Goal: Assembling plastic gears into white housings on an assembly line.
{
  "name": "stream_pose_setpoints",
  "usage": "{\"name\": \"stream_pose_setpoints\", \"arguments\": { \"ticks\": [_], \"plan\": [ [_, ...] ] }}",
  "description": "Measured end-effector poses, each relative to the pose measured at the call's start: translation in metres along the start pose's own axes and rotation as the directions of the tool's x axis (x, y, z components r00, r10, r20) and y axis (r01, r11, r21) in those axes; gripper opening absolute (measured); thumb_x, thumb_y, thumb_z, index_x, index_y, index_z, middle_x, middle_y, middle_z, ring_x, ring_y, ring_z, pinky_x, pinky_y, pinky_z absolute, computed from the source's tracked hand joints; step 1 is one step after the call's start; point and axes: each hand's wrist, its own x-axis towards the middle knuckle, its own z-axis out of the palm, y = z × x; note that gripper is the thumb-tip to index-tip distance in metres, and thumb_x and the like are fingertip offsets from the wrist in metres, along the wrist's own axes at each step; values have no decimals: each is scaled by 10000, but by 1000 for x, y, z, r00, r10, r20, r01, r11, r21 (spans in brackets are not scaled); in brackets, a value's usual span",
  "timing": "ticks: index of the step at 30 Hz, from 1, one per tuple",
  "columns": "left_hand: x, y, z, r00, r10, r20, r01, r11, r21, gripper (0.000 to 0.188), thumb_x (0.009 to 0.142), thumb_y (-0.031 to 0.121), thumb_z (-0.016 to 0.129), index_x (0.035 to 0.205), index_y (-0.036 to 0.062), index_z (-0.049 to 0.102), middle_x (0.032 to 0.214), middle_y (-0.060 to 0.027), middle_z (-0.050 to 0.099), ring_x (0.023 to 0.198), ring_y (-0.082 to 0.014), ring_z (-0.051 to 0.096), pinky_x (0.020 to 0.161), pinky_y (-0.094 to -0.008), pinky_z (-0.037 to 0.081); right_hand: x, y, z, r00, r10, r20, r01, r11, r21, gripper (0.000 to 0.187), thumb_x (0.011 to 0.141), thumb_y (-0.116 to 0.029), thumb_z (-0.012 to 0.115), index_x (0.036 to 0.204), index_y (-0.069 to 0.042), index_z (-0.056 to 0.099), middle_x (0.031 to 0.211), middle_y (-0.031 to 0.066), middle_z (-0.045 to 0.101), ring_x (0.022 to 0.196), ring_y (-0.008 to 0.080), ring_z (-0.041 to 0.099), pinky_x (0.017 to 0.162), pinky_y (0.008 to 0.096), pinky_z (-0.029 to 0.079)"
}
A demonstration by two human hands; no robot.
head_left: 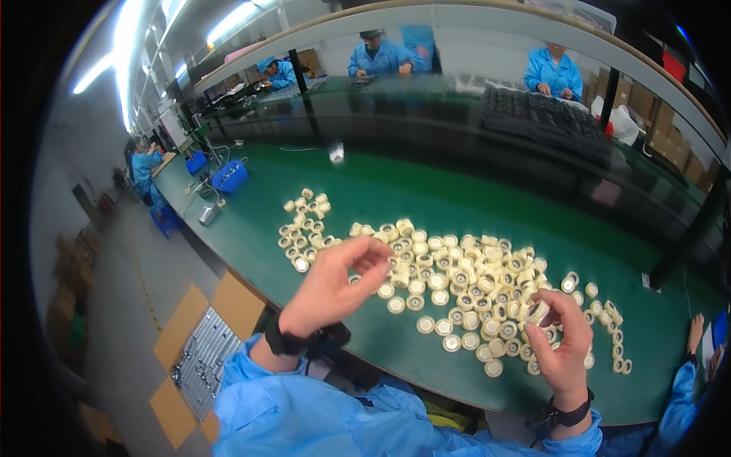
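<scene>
Green worktop [449,213] stretching L to R, curving in fisheye view. Loose pile of cream toothed wheels [487,283] spreading over near side. L hand [333,283] hovering by pile's left part, fingers half-curled, approx. half open, nothing seen in grasp. R hand [562,343] holding single wheel [538,312] over pile's right part, fingers pinching, closed to its width. Wheel looking light, stiff, prob. hard plastic; teeth likely giving grip, esp. across opp. rim sides.
</scene>
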Motion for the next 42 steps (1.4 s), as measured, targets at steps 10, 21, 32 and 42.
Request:
{"name": "stream_pose_setpoints", "arguments": {
  "ticks": [10, 21, 32, 42],
  "plan": [
    [188, -46, -123, 966, -203, -158, 160, 955, -249, 198, 895, 219, 600, 1004, 56, 619, 889, -47, 663, 796, -119, 646, 688, -225, 502, -6, 42, 12, 992, 115, -49, -121, 981, -151, 388, 724, 0, 686, 1098, 7, 581, 995, 148, 618, 760, 228, 588, 615, 294, 468],
    [300, -205, -114, 860, -262, -438, 481, 701, 526, 432, 744, 287, 601, 988, -66, 651, 1066, -293, 611, 1061, -385, 583, 911, -416, 466, 0, 45, 3, 995, 92, 26, -81, 956, -281, 400, 722, -16, 689, 1100, 34, 569, 976, 171, 620, 778, 267, 601, 643, 311, 481],
    [343, -315, -54, 759, -541, -362, 624, 446, 642, 398, 801, 252, 620, 1135, 36, 637, 1186, -198, 605, 1135, -325, 565, 961, -385, 444, 3, 51, 7, 983, 168, 70, -127, 910, -396, 447, 651, -44, 696, 1074, 44, 579, 998, 200, 617, 824, 321, 606, 695, 343, 488],
    [342, -313, -38, 855, -361, -373, 516, 508, 690, 391, 692, 204, 728, 1036, 27, 670, 1081, -220, 640, 1028, -366, 610, 892, -406, 492, 2, 59, 6, 965, 246, 87, -195, 901, -389, 443, 669, -32, 705, 1092, 8, 582, 990, 174, 622, 819, 286, 607, 659, 337, 491]
  ]
}}
